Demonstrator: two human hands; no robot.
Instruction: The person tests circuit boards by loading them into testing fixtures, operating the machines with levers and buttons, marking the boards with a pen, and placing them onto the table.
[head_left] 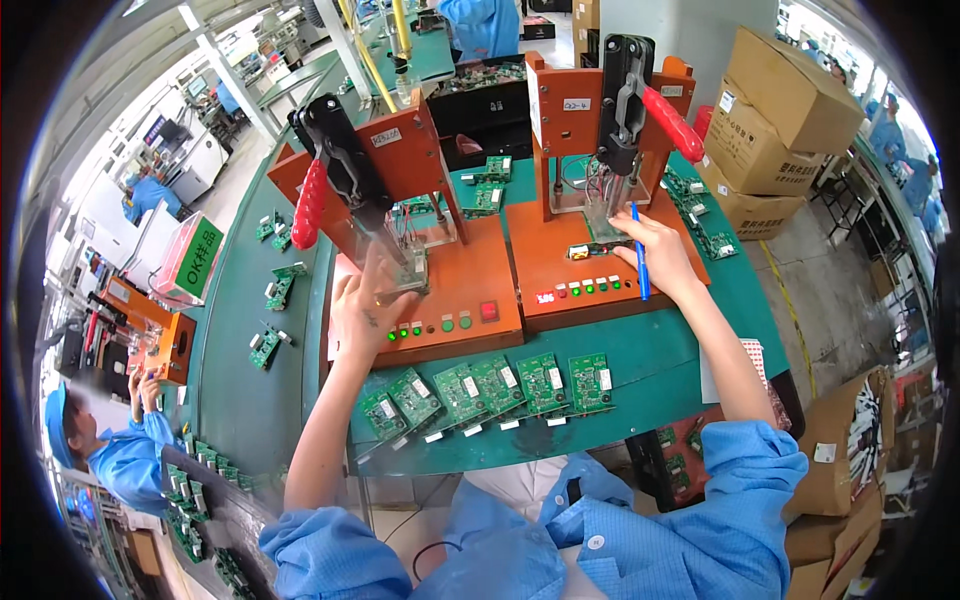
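Two orange test fixtures with toggle clamps stand side by side on the green bench (640,350). At the left fixture (450,290), my left hand (362,312) has its thumb and fingers about a green circuit board (416,268) under the clamp; its upper fingers are blurred. My right hand (660,252) is at the right fixture (535,255), with a blue pen (640,255) held between its fingers. Its fingertips reach the edge of a circuit board (603,228) below that clamp. Both red clamp handles, left (309,205) and right (672,122), stick out from the fixtures.
A row of several green circuit boards (498,384) lies along the near bench edge. More boards (285,287) lie left of the fixtures, others (715,243) at the right. Cardboard boxes (770,130) are stacked at right. A co-worker (110,450) sits at far left.
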